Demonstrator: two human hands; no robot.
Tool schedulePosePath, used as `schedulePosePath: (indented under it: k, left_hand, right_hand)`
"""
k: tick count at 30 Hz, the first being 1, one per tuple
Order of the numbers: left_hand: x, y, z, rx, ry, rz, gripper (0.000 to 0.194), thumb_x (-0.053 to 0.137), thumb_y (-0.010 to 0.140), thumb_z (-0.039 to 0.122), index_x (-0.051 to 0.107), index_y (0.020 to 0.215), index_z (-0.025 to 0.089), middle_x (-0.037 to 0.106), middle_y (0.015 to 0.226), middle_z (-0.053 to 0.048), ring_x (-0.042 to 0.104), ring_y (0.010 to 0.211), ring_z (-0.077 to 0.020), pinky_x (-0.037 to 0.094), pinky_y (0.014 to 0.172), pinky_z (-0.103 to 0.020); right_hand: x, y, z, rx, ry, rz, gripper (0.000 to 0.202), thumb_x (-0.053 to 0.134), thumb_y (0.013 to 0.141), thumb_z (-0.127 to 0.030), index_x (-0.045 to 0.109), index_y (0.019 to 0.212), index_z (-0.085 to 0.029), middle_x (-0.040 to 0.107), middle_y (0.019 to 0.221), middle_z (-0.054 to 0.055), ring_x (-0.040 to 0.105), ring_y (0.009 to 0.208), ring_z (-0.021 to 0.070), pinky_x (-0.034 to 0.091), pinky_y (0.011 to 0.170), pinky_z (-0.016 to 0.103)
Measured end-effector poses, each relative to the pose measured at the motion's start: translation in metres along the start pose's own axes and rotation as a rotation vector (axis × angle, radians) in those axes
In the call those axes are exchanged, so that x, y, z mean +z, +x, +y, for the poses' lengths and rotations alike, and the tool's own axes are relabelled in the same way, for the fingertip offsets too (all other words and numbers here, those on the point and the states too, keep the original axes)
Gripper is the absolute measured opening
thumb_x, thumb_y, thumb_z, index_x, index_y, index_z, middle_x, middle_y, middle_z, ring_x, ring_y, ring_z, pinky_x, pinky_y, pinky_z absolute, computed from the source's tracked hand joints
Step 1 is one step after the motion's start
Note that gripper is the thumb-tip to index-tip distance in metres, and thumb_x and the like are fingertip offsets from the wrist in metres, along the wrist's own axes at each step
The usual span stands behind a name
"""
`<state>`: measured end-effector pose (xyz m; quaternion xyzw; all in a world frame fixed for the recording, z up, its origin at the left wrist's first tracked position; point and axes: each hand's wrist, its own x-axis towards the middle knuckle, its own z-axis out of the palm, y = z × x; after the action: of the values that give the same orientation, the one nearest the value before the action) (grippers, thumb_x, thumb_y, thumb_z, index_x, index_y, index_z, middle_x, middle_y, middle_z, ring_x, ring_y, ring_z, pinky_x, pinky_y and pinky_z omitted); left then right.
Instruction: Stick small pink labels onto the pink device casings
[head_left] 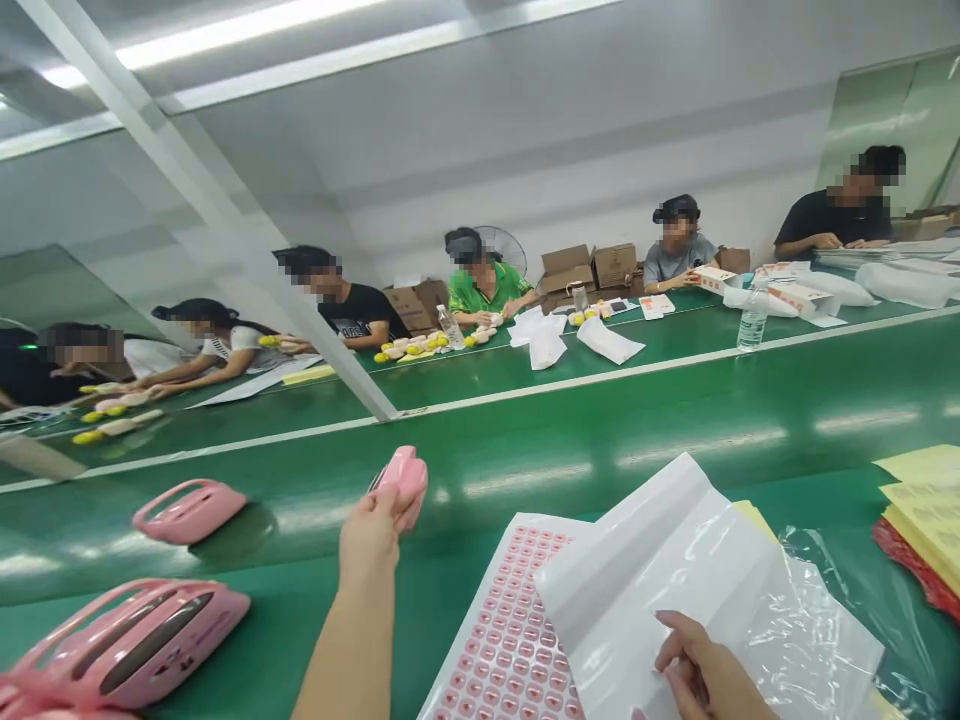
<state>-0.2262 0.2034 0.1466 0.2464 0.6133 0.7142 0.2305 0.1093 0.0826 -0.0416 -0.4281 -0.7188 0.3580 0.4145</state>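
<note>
Left of the sticker sheet (510, 640), my left hand (370, 535) clasps pink casing (410, 480); my right hand (701, 665), hold unclear, could snag and crease overlapping white paper (652, 550).

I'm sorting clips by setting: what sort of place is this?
Likely a factory assembly or packing line: a long, glossy green worktop, a row of people working along its far side, and a white sheet bearing rows of small pink sticker-like labels.
</note>
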Motion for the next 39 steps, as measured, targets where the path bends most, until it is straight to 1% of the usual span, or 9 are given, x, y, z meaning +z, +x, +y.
schedulePosePath:
  k: [6,11,14,22,25,28,30,33,39]
  left_hand:
    - [0.0,-0.135,-0.004,0.113,-0.002,-0.151,0.011,0.061,0.076,0.023,0.052,0.071,0.02,0.07,0.071,0.001,0.068,0.077,-0.019,0.049,0.084,-0.035]
    - [0.009,-0.23,-0.048,0.78,0.369,-0.369,0.012,0.049,0.085,0.026,0.059,0.089,0.021,0.072,0.082,-0.003,0.068,0.068,-0.019,0.054,0.06,-0.027]
    - [0.023,-0.261,-0.068,1.096,0.388,-0.48,0.024,0.045,0.085,0.015,0.057,0.105,0.02,0.07,0.101,-0.009,0.068,0.082,-0.0224,0.054,0.067,-0.03]
    - [0.046,-0.297,-0.079,1.281,0.444,-0.689,0.054,0.046,0.085,0.014,0.034,0.136,0.023,0.071,0.096,-0.01,0.066,0.089,-0.0248,0.053,0.075,-0.038]
    - [0.029,-0.298,-0.078,1.119,0.435,-0.981,0.04,0.049,0.085,0.03,0.05,0.125,0.028,0.07,0.101,-0.009,0.065,0.092,-0.0253,0.054,0.074,-0.037]
    - [0.004,-0.291,-0.078,0.614,0.075,-1.303,0.032,0.042,0.086,0.044,0.071,0.091,0.03,0.073,0.089,-0.007,0.068,0.081,-0.0239,0.054,0.07,-0.035]
    - [-0.006,-0.284,-0.081,0.236,-0.253,-1.224,0.049,0.034,0.086,0.052,0.072,0.07,0.027,0.071,0.068,-0.006,0.067,0.067,-0.0221,0.053,0.063,-0.035]
    - [-0.002,-0.28,-0.09,-0.052,-0.441,-1.007,0.052,0.044,0.071,0.069,0.069,0.083,0.026,0.068,0.082,-0.007,0.063,0.081,-0.0263,0.049,0.072,-0.04]
    - [0.027,-0.291,-0.107,-0.365,-0.53,-1.306,0.088,0.056,0.043,0.08,0.058,0.111,0.025,0.063,0.105,-0.011,0.052,0.107,-0.0356,0.039,0.089,-0.051]
  right_hand:
    - [-0.02,0.016,-0.031,-0.125,0.099,0.112,0.048,0.039,0.085,-0.02,0.021,0.129,-0.027,0.057,0.103,0.009,0.055,0.055,0.0101,0.047,0.05,0.024]
    - [-0.063,0.044,-0.084,-0.12,0.221,0.324,0.053,0.044,0.083,-0.026,0.02,0.13,-0.028,0.049,0.111,0.01,0.06,0.067,0.0124,0.05,0.057,0.029]
    - [-0.081,0.058,-0.105,-0.083,0.278,0.378,0.061,0.05,0.079,-0.028,0.019,0.131,-0.028,0.045,0.116,0.01,0.06,0.083,0.0167,0.052,0.063,0.031]
    - [-0.087,0.057,-0.094,0.069,0.561,0.395,0.073,0.048,0.075,-0.025,0.009,0.137,-0.024,0.038,0.127,0.017,0.06,0.087,0.0178,0.054,0.06,0.029]
    - [-0.103,0.053,-0.097,-0.019,0.549,0.446,0.076,0.05,0.073,-0.025,0.009,0.137,-0.024,0.038,0.131,0.017,0.061,0.078,0.0144,0.053,0.065,0.029]
    - [-0.123,0.051,-0.103,-0.097,0.443,0.465,0.075,0.052,0.072,-0.023,0.014,0.137,-0.025,0.043,0.129,0.014,0.061,0.084,0.0148,0.05,0.076,0.031]
    - [-0.131,0.049,-0.107,-0.106,0.398,0.445,0.072,0.051,0.073,-0.022,0.017,0.136,-0.026,0.048,0.125,0.012,0.059,0.092,0.0165,0.049,0.078,0.03]
    - [-0.132,0.047,-0.112,-0.061,0.409,0.325,0.07,0.048,0.075,-0.02,0.016,0.137,-0.026,0.051,0.124,0.012,0.059,0.074,0.0127,0.049,0.066,0.028]
    - [-0.115,0.047,-0.113,-0.045,0.43,0.144,0.078,0.045,0.071,-0.014,0.007,0.138,-0.027,0.039,0.133,0.017,0.053,0.058,0.0072,0.044,0.056,0.025]
